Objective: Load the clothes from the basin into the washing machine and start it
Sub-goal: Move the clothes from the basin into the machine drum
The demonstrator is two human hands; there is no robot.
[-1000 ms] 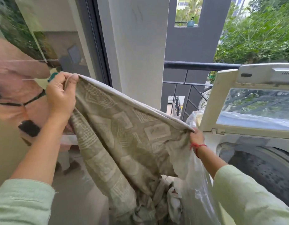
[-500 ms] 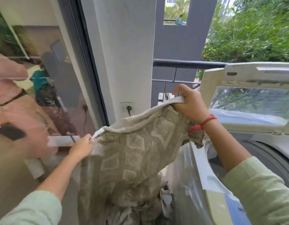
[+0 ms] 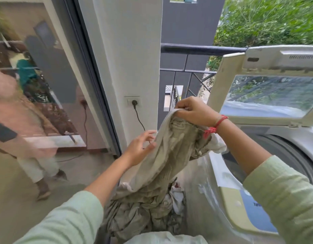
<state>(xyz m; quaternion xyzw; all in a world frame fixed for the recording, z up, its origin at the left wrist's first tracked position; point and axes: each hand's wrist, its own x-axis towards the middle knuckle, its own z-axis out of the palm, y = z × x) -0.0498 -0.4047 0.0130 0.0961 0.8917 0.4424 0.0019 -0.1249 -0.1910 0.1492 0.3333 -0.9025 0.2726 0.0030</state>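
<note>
A beige patterned cloth (image 3: 162,155) hangs from my right hand (image 3: 194,111), which grips its bunched top edge beside the washing machine's left rim. My left hand (image 3: 140,147) is spread with fingers relaxed, touching the cloth's left side without gripping it. The cloth's lower end trails down into a heap of clothes (image 3: 143,208) below; the basin itself is hidden under them. The top-loading washing machine (image 3: 229,191) stands at the right with its lid (image 3: 268,92) raised and the dark drum (image 3: 282,152) showing.
A white pillar carries a wall socket (image 3: 133,102) with a black cable plugged in. A glass sliding door (image 3: 37,85) at the left reflects a person. A dark balcony railing (image 3: 196,50) runs behind, with green trees beyond. Clear plastic wraps the machine's side.
My left hand let go of the cloth's edge and opened against its side. My right hand stayed near the lid, gathering the cloth into a bunch. The camera tilted down.
</note>
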